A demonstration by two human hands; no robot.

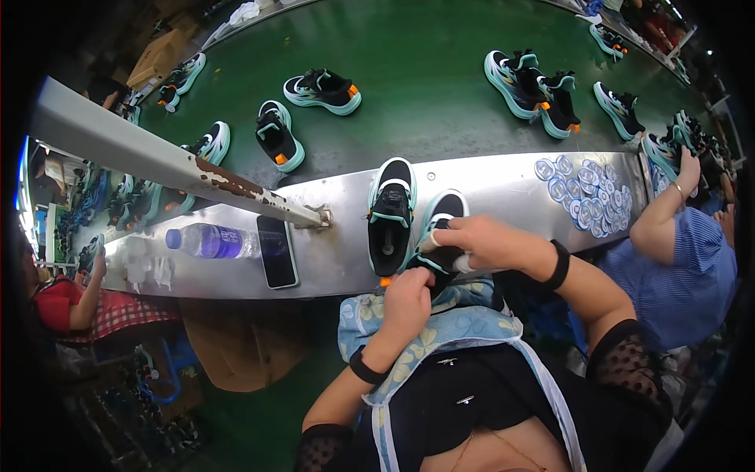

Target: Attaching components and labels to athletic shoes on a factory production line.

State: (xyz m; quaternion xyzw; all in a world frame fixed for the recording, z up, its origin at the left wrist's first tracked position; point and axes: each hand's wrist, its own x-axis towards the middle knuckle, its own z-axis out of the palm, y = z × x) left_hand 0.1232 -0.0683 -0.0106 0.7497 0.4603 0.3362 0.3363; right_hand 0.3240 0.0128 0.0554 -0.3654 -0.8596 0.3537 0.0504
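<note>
Two black sneakers with mint-green soles are in front of me at the edge of the metal ledge [487, 177]. The left sneaker [392, 197] stands toe away from me, untouched, with an orange tab at its heel. Both my hands are on the right sneaker [447, 205], whose heel is toward my lap. My left hand [407, 300] is closed, its fingertips pinching near the heel collar. My right hand [491, 244] curls over the opening from the right, with pale wraps on some fingertips. The fingers hide most of the shoe's inside.
Several round stickers [590, 195] lie on the ledge to the right. To the left are a phone [278, 252], a plastic bottle [211, 241] and a slanting metal pole [181, 157]. Several sneakers sit on the green belt [409, 79]. Co-workers [668, 267] sit on both sides.
</note>
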